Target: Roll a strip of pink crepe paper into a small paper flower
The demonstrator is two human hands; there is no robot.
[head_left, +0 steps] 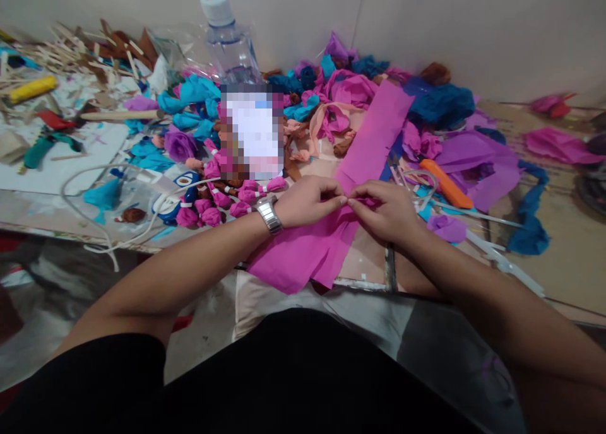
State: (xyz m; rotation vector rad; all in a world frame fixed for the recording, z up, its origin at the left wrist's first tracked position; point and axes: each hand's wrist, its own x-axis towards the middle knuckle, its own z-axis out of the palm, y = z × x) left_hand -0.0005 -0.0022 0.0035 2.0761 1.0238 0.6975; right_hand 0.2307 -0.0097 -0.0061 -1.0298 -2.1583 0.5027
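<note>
A long strip of pink crepe paper (379,131) lies slantwise across the table and droops over its front edge. Both hands pinch it near its middle, fingertips almost meeting. My left hand (307,200), a metal watch on the wrist, is closed on the paper from the left. From the right, my right hand (386,210) grips the same paper between thumb and fingers. The fingers partly cover the pinched spot, so its exact fold cannot be made out. Small pink paper bundles (211,216) tied with white bands lie left of my left hand.
Behind the hands stand a clear bottle (234,49) and a blurred-out phone (255,131). Crumpled blue paper (442,103), an orange cutter (445,183) and white scissors (504,260) lie to the right. A white cable (69,191), green-handled pliers (45,149) and wooden sticks (71,49) are left.
</note>
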